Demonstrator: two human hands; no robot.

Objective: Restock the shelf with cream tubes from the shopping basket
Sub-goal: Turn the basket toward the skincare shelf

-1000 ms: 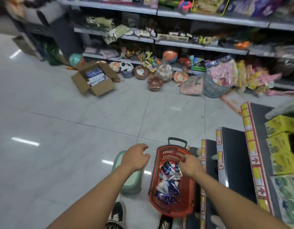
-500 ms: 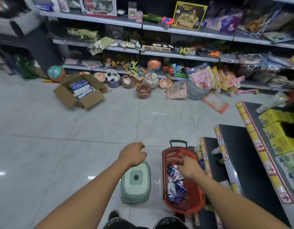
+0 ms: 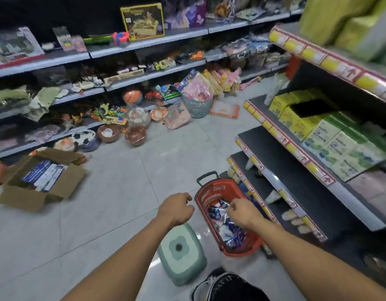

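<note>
A red shopping basket (image 3: 210, 189) stands on the floor beside the right-hand shelf unit (image 3: 294, 170). Several cream tubes (image 3: 233, 236) in blue, white and dark wrappers lie piled inside it. My right hand (image 3: 242, 213) reaches into the basket, and its thumb and fingers pinch a cream tube at the top of the pile. My left hand (image 3: 177, 208) hovers just left of the basket, fingers loosely curled, holding nothing. The lower black shelf boards on the right are mostly bare, with a few pale tubes (image 3: 293, 216) lying near their front edge.
A green plastic stool (image 3: 182, 250) sits on the floor under my left arm, my shoe (image 3: 218, 281) behind it. An open cardboard box (image 3: 42, 181) of blue packs lies at left. Toys, balls and a grey basket (image 3: 196, 106) crowd the far shelves. Yellow and green boxes (image 3: 331, 135) fill the upper right shelf.
The view has lifted and swung right, showing more of the right shelf unit. My right hand has stayed in the basket among the tubes. My left hand still hovers beside it.
</note>
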